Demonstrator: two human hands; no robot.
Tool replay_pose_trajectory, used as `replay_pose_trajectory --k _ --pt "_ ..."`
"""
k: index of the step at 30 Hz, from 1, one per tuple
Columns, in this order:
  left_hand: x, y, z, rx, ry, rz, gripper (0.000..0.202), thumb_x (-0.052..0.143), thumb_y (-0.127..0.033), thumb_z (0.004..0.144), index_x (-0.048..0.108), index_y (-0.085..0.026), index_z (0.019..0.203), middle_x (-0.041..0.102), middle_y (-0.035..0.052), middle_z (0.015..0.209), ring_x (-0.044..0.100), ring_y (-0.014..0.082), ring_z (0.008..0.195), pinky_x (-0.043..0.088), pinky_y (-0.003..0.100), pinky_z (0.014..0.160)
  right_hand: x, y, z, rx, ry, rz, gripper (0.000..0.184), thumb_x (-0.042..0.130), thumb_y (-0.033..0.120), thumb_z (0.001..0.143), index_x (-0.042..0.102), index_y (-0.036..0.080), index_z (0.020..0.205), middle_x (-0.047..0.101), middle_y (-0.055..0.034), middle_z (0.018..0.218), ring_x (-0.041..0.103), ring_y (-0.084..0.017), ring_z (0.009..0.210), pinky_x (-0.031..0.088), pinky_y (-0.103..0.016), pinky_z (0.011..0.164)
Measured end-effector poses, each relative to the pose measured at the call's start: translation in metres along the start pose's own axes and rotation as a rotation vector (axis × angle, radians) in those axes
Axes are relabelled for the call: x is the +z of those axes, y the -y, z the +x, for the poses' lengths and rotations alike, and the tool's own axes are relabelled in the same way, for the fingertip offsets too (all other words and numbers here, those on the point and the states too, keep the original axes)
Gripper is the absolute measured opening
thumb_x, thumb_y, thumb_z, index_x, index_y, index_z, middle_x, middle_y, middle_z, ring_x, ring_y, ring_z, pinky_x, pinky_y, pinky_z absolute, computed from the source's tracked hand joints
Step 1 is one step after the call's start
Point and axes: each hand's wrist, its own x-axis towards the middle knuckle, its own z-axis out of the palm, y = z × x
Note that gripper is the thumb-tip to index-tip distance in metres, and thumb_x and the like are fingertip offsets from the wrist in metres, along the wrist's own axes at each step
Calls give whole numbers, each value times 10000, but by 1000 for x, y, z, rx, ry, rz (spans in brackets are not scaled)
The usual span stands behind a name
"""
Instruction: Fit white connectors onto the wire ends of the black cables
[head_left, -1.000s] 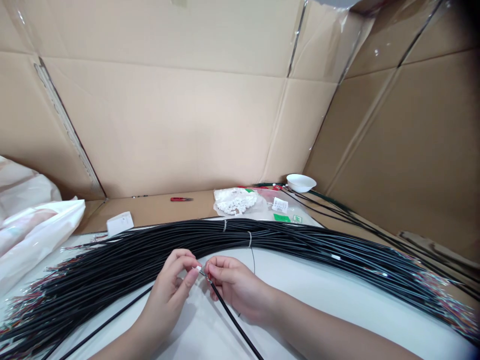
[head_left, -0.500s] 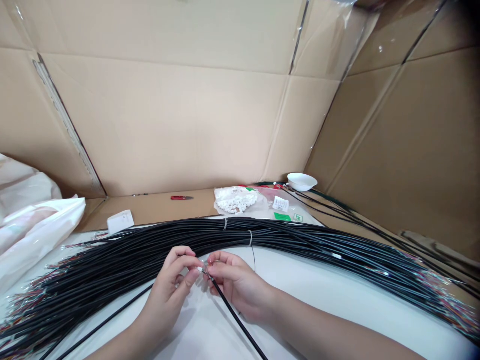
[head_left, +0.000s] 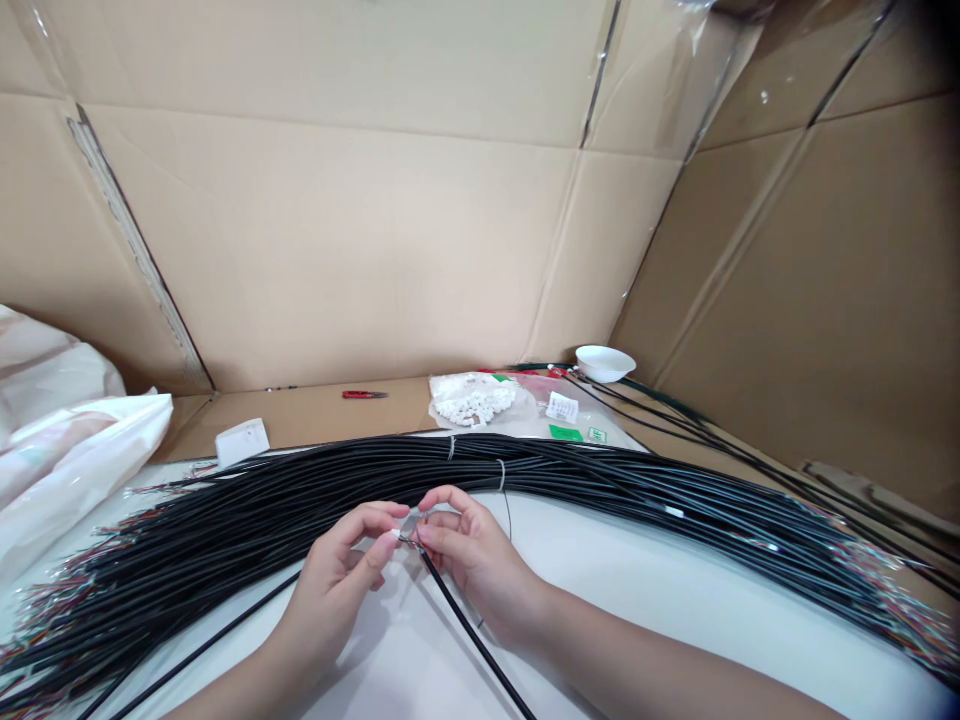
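A black cable (head_left: 469,625) runs up from the bottom edge, its thin stripped wires fanning out between my hands. My left hand (head_left: 349,555) pinches a small white connector (head_left: 397,536) between thumb and fingers, with a wire leading into it. My right hand (head_left: 469,550) is closed on the thin wires at the cable's end, thumb against the fingers; which wire it grips is partly hidden. Just beyond both hands lies a thick bundle of black cables (head_left: 390,465), held by pale ties, with coloured wire ends at both sides.
Behind the bundle are a bag of small white connectors (head_left: 474,402), red-handled snips (head_left: 364,395), a white bowl (head_left: 604,363) and a small white box (head_left: 242,441). White plastic sheeting (head_left: 82,450) bulges at left. Cardboard walls (head_left: 337,240) enclose the table's back and right.
My left hand has shifted slightly left and down. My right index finger has lifted a little, and the wires between the hands are spread slightly more.
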Motion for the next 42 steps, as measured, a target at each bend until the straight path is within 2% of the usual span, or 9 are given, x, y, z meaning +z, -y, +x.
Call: replay_pose_trajectory --k 4,12,19,22,26,30,37,42 --pt "0 -2 -1 -13 -2 11 201 501 -352 809 599 -180 772 568 86 1116 545 177 786 424 228 584 2 0 -1 4 -44 -76 198 672 207 613 550 149 758 519 34 583 410 -75 533 267 -212 511" --pt "1 -4 -1 -1 35 28 198 495 -349 817 607 -191 776 599 67 1057 546 166 776 422 226 587 6 2 -4 56 -72 -92 139 656 210 615 570 136 695 549 0 630 455 -95 584 308 -225 562" --pt "1 -1 2 18 42 35 199 505 -345 808 616 -183 771 575 71 1015 534 167 764 428 215 563 9 6 -6 59 -51 -156 181 668 275 622 573 122 600 481 27 544 358 -65 509 239 -215 500" --pt "-1 1 5 15 47 -18 219 521 -354 794 617 -173 718 528 51 952 509 125 651 420 205 514 9 7 -4 83 2 -103 205 677 279 610 546 126 572 466 32 522 365 -63 491 240 -214 500" --pt "-3 4 7 -25 75 -80 254 545 -373 771 606 -155 658 480 24 895 448 72 535 400 203 490 5 10 -1 192 130 -72 208 698 265 582 554 115 579 497 17 525 398 -65 459 267 -223 509" --pt "-4 5 9 -46 101 -129 270 554 -376 766 590 -146 629 473 21 870 430 69 537 387 196 482 2 10 0 271 178 -67 201 721 237 552 573 103 581 496 20 516 406 -65 456 280 -221 507" --pt "-5 8 11 -21 135 -142 256 559 -364 766 593 -149 633 464 28 867 444 105 625 390 193 491 1 8 -1 246 163 -78 208 725 252 564 584 99 575 487 25 504 394 -59 451 280 -219 499" --pt "-6 9 8 -16 173 -113 252 554 -362 772 577 -151 636 454 32 882 447 111 648 395 192 501 2 11 -2 297 164 -101 194 726 234 541 589 97 553 490 31 451 388 -58 431 286 -214 485"
